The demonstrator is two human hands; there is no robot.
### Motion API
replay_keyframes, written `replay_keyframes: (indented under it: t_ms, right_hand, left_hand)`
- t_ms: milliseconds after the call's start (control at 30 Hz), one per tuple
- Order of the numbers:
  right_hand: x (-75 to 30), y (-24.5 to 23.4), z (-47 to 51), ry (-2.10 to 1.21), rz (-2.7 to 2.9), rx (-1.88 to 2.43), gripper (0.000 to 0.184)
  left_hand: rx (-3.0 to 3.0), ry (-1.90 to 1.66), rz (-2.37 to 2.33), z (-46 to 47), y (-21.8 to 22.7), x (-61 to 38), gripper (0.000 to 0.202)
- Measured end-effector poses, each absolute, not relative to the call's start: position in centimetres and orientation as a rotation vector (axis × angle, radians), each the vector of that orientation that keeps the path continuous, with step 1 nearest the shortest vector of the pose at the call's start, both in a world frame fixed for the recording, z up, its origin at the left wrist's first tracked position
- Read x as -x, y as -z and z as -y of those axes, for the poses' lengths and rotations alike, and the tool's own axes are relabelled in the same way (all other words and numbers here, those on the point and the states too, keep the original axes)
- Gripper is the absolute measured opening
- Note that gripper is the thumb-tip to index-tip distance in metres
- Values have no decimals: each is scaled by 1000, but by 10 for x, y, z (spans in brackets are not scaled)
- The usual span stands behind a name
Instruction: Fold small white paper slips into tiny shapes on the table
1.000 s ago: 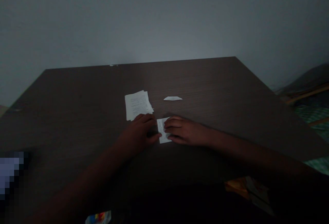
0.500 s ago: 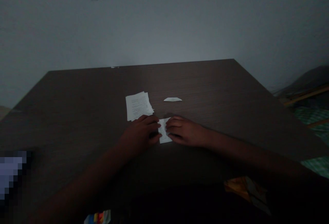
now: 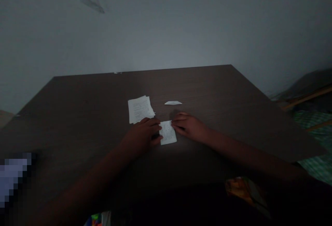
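Note:
A small printed paper (image 3: 168,133) lies flat on the dark wooden table (image 3: 77,105). My left hand (image 3: 142,135) rests on the table with its fingertips pressing the paper's left edge, fingers stretched out. My right hand (image 3: 188,126) lies to the right, its fingertips touching the paper's upper right corner, fingers extended and close together. Just beyond my left hand sits a small stack of printed sheets (image 3: 140,108). A little folded paper piece (image 3: 173,102) lies further back, beyond my right hand.
A pale wall stands behind the table's far edge. Right of the table there is green patterned fabric (image 3: 315,125) and wooden bars. An orange wrapper (image 3: 242,188) lies near the front right, a colourful item (image 3: 98,219) at the front edge.
My right hand has slid off the small paper to the right, uncovering most of it. My left hand has stayed at the left edge. The view has tilted slightly.

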State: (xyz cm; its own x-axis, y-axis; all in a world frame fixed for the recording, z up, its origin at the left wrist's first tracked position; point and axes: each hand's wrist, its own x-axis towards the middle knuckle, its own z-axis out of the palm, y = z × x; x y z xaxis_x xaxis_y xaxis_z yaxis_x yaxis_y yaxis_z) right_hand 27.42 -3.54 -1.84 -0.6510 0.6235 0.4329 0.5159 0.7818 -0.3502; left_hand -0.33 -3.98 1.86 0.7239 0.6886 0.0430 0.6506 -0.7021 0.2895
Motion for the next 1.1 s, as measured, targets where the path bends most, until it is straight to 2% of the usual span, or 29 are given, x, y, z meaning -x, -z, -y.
replay_keyframes:
  t_ms: [367,633,833,1100]
  right_hand:
    - [-274,24,23,-343,2441,956,16]
    - [-277,13,27,-402,2528,992,37]
    - [-277,14,31,-365,2555,1017,63]
    - [-276,23,55,-306,2480,1023,55]
  left_hand:
    - [-2700,-201,-1141,42,-24,-5,20]
    - [-2690,-192,-1166,37,-18,-3,28]
    - [-2730,-251,-1130,32,-16,-1,27]
    - [-2714,-327,-1208,44,-7,-7,34]
